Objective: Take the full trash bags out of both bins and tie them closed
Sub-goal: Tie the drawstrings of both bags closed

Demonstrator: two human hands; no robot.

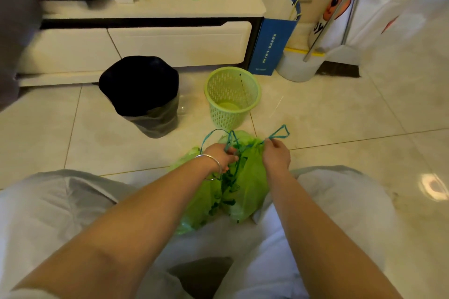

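Note:
A full green trash bag (245,184) lies on the tiled floor between my knees, its neck gathered. My left hand (222,155) pinches one blue drawstring loop (213,136) at the bag's neck. My right hand (277,155) pinches the other blue drawstring loop (279,132), pulled out to the right. Behind the bag stands a green mesh bin (232,97) with no bag in it. To its left stands a bin lined with a black trash bag (138,85) whose top is folded over the rim.
A white low cabinet (145,43) runs along the back wall. A blue paper bag (273,43), a white bucket (297,68) and a metal stand (337,9) sit at the back right. My legs in light trousers (60,213) flank the green bag.

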